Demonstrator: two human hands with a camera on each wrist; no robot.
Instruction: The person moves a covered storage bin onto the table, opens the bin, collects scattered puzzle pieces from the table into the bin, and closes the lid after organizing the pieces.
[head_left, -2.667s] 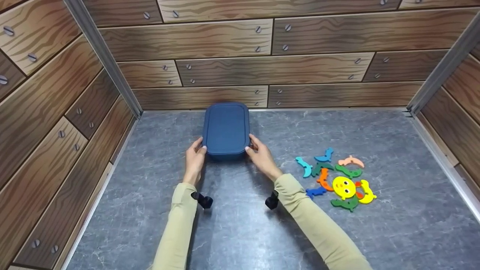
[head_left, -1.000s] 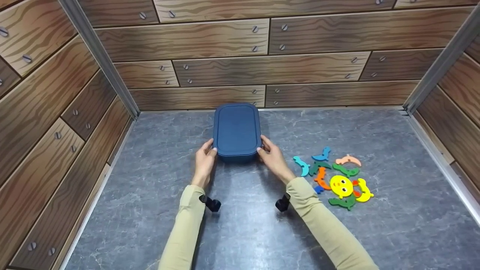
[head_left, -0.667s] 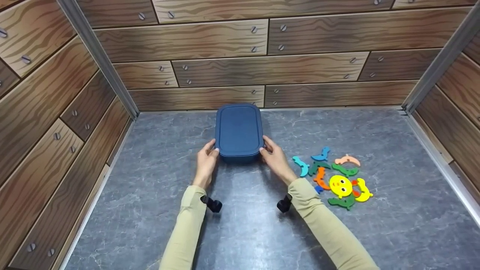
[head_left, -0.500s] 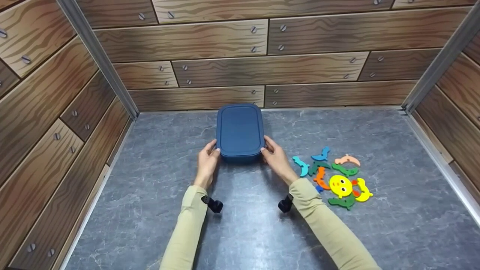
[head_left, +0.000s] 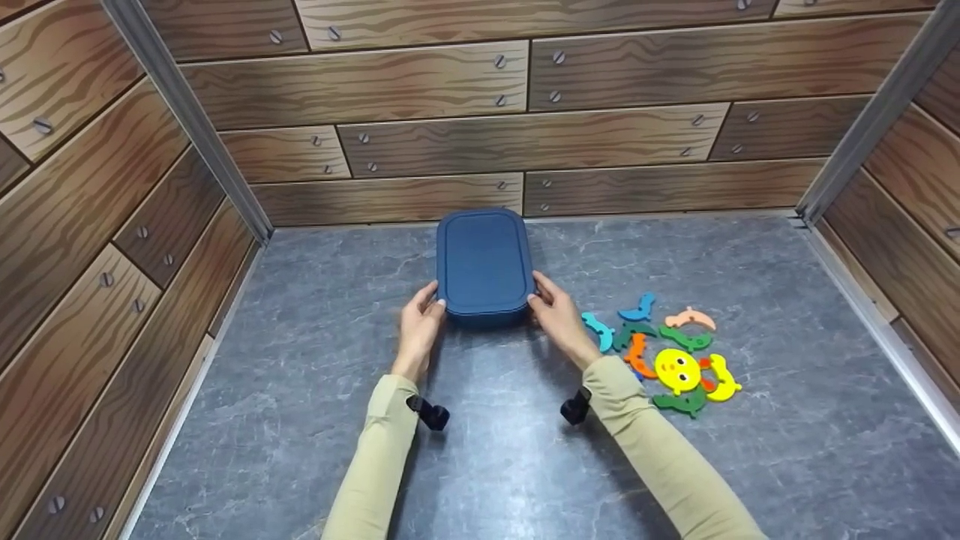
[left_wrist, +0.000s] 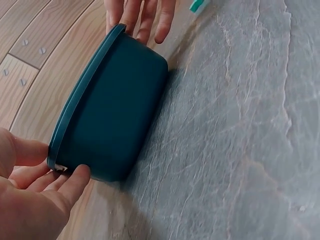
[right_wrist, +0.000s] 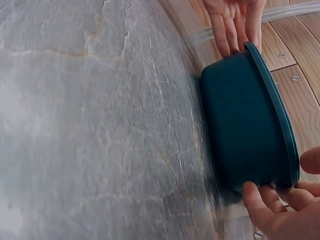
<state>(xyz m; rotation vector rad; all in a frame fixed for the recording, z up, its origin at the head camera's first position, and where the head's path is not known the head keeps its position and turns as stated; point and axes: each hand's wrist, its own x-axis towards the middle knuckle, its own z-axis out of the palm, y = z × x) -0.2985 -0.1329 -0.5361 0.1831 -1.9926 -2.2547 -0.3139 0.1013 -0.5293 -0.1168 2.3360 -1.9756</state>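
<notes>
A dark blue rectangular food container [head_left: 484,259] with its lid on stands on the grey marbled surface by the back wall, long side pointing away from me. My left hand [head_left: 420,328] holds its near left corner, thumb at the lid's edge and fingers against the side. On the near right corner my right hand [head_left: 559,319] does the same. In both wrist views the container looks dark teal, and its near end wall [left_wrist: 110,110] shows between the two hands. What is inside is hidden by the lid.
Right of my right hand lies a loose group of colourful toy pieces: a yellow smiling face [head_left: 677,370], a yellow crescent [head_left: 723,379], an orange piece [head_left: 638,356], a peach one [head_left: 691,319] and several green and blue ones. Wood-patterned walls [head_left: 420,82] bound three sides.
Both hands have moved the container to the right along the back wall, mostly before the last half second. The toy pieces have stayed put; the head view has shifted slightly.
</notes>
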